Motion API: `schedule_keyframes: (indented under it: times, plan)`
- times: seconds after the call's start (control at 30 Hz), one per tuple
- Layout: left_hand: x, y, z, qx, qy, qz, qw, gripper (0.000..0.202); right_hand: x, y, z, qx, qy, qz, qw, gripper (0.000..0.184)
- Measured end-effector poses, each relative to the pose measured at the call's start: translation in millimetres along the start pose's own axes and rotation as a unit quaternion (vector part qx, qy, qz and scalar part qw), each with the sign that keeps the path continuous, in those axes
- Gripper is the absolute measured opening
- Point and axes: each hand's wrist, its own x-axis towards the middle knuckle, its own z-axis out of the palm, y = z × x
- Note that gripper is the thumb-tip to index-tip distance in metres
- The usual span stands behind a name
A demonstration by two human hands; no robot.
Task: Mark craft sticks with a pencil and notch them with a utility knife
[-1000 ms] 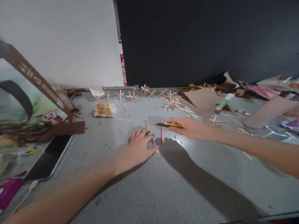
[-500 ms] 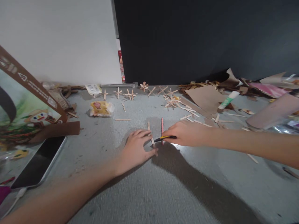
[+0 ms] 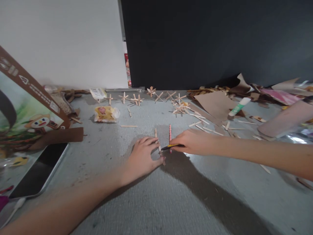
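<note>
Two hands low on the counter [image 3: 171,202]: left hand [image 3: 144,157], fingers open, pins a wooden stick [image 3: 156,133] while right hand [image 3: 195,142] grips a yellow cutter [image 3: 171,146] just beside it.

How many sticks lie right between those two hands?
2. A plain stick lies under the left hand; a pink stick lies beside it, at the tip of the cutter in the right hand. Many more lie farther back.

Hidden inside the right grip [image 3: 195,142]: most of the yellow cutter [image 3: 172,146], blade too small to tell. Covered by the left grip [image 3: 143,158]: middle of the wooden stick [image 3: 156,133]. Cut off at the left edge: printed bag [image 3: 22,111].
</note>
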Motion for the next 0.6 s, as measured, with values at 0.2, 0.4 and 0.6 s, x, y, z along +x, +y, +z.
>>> schedule_keyframes:
  times: [0.2,0.4,0.6]
  plan:
    - [-0.5,1.7,-1.0,0.026,-0.013,-0.001,1.0,0.043,2.9,-8.5,-6.8,-0.159,-0.077,-0.005,0.984,0.023]
    - [0.2,-0.8,-1.2,0.031,-0.016,0.007,0.999,0.043,16.9,-23.3,-14.3,-0.299,-0.105,-0.044,0.947,0.032]
    - [1.2,-5.3,-3.5,0.028,-0.027,0.04,0.998,0.049,36.9,-37.3,-27.6,-0.313,-0.176,-0.054,0.932,0.027]
